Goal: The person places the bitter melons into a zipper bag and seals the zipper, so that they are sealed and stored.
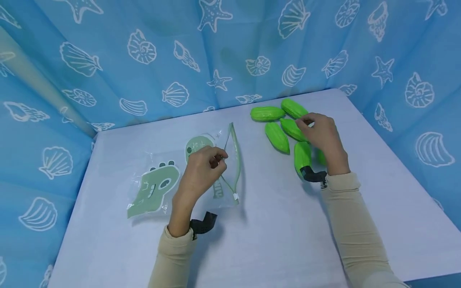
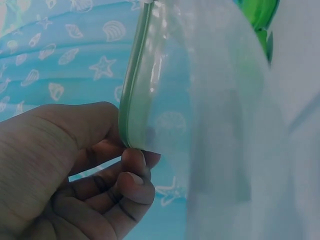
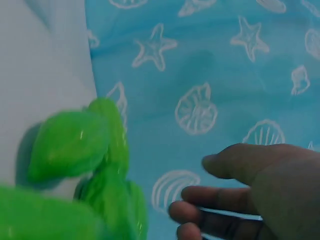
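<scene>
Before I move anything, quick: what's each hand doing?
Left hand: closed, pinching the green edge of the clear bag.
Right hand: open, holding nothing, above the green gourds.

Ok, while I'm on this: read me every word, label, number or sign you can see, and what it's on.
Nothing reads for certain.
Clear zip bag: green block lettering beside the left hand, too small to read.
Same bag: small marks by the upper cartoon print, too small to make out.
Green vegetables: no text visible.
Blue curtain: shell and starfish drawings only, no words.
</scene>
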Tool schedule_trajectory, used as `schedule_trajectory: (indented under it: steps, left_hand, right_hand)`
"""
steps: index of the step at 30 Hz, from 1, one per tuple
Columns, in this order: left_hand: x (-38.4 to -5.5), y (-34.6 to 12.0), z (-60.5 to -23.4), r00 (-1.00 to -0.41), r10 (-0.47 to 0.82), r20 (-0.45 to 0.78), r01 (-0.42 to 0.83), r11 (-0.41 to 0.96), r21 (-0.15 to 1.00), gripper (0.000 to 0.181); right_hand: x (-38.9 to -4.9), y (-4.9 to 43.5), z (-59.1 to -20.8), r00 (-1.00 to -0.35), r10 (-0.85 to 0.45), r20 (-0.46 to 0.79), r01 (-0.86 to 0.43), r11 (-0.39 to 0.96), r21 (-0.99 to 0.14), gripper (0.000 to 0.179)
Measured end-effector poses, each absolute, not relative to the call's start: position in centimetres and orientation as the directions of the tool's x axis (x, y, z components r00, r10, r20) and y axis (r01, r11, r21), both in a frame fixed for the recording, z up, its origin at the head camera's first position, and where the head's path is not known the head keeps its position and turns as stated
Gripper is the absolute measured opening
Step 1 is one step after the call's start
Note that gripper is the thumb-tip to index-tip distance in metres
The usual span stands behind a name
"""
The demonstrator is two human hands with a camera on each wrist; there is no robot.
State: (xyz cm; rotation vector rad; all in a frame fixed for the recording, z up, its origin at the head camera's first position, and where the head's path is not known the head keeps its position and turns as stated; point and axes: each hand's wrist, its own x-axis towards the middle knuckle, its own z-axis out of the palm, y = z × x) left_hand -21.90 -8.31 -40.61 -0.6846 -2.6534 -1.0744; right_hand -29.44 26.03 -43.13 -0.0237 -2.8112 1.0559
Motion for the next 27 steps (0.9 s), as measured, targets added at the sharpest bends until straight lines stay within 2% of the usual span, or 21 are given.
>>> schedule_trajectory:
  steps: [6, 12, 20, 23, 27]
  left_hand:
    - [-22.0, -8.5, -40.8, -0.86, 0.325, 0.394, 0.509, 0.614, 0.603, 0.019]
    - [-22.0, -8.3, -41.1, -0.868, 0.339, 0.363, 0.496, 0.604, 0.624, 0.019]
    - [-22.3, -8.1, -41.2, -0.867, 0.352, 0.353, 0.498, 0.593, 0.633, 0.019]
    - [-22.4, -8.1, -41.1, -0.866, 0.352, 0.356, 0.5, 0.597, 0.627, 0.019]
    - [-22.2, -8.5, -41.2, -0.873, 0.336, 0.355, 0.488, 0.606, 0.628, 0.019]
  right_hand:
    - [-29.5, 27.6, -43.8, -0.991, 0.061, -0.119, 0.119, 0.808, -0.577, 0.059]
    - [-28.8, 27.8, -44.8, -0.973, 0.1, -0.209, 0.196, 0.837, -0.512, 0.057]
    - [-28.0, 27.6, -44.8, -0.964, 0.118, -0.237, 0.216, 0.87, -0.444, 0.05]
    - [-28.1, 27.4, -44.6, -0.951, 0.077, -0.299, 0.197, 0.897, -0.396, 0.06]
    - [-28.3, 26.8, -44.2, -0.907, -0.044, -0.418, 0.122, 0.925, -0.36, 0.076]
